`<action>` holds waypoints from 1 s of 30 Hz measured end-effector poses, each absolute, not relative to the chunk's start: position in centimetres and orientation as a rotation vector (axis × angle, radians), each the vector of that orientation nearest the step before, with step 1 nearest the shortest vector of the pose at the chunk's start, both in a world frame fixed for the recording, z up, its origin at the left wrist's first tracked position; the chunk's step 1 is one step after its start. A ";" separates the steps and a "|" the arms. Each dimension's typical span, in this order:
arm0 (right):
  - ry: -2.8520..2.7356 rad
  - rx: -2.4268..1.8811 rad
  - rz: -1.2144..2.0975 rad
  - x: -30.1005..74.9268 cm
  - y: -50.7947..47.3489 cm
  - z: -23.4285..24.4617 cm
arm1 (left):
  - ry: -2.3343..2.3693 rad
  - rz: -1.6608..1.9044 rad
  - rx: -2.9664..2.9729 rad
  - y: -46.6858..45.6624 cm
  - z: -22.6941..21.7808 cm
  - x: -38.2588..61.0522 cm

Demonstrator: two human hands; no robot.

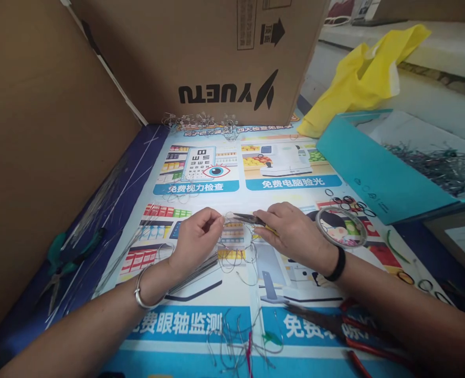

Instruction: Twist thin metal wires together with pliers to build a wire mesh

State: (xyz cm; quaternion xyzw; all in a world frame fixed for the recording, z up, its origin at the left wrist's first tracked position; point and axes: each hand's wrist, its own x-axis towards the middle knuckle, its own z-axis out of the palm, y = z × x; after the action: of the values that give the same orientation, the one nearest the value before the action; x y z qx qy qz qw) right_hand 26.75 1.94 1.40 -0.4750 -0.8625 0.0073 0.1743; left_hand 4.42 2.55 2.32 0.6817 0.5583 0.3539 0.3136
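Observation:
My left hand [198, 234] is closed in a pinch on a thin metal wire [228, 216] and also holds a bundle of straight wires [195, 277] under the palm. My right hand [291, 231] is closed round small pliers [248, 219], whose dark jaws point left and meet the wire at the fingertips of my left hand. Both hands hover over a printed poster [224, 178] that covers the table. Bent wire pieces [238, 260] lie below the hands.
A roll of clear tape [341, 226] sits right of my right hand. Red-handled pliers [335, 325] lie near the front right. A teal box [378, 168] holds metal wire scraps. Cardboard boxes [201, 58] stand behind and left; a yellow bag [362, 73] lies at the back right.

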 end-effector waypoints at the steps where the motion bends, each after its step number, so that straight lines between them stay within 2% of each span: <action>1: -2.491 -1.402 -0.075 26.7 1.9 1.5 | 1.477 0.938 1.802 2.5 2.3 4.5; 11: -2.584 -1.350 -0.445 26.4 1.4 2.2 | 1.506 0.942 1.854 2.5 2.1 4.8; 30: -2.616 -1.296 -0.637 26.0 0.9 2.6 | 1.459 0.841 1.927 2.1 2.2 5.0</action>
State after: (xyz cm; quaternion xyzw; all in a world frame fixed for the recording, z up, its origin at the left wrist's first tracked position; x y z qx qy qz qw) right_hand 25.96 0.91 2.62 -0.4325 -0.8729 -0.2124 0.0765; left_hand 5.04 2.06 2.24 0.7212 0.5462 0.3148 0.2871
